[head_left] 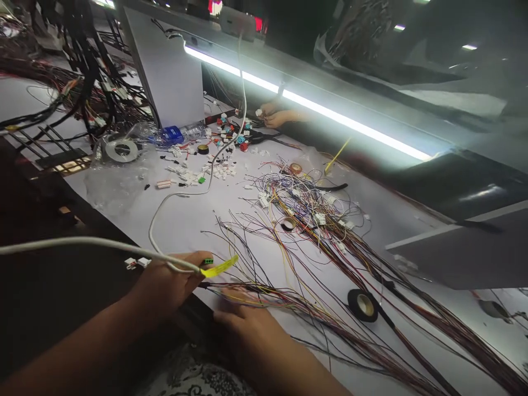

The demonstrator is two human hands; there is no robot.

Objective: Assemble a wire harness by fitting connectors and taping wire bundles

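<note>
At the near edge of the white table, my left hand (173, 283) is closed round a green connector (208, 261). A white cable (103, 242) passes over that hand and ends by a yellow tag (220, 267). Two white connectors (137, 263) hang at its left side. My right hand (243, 311) is just to the right, blurred, beside a bundle of thin dark, red and yellow wires (297, 302); its fingertips are partly hidden by the wires, so its grip is unclear.
A tangle of wires (305, 206) with white connectors covers the middle. A black tape roll (363, 305) lies right. Loose connectors (223, 168) and a plastic bag (115, 181) are farther back. Another person's hands (276, 115) work beneath the light tube (330, 113).
</note>
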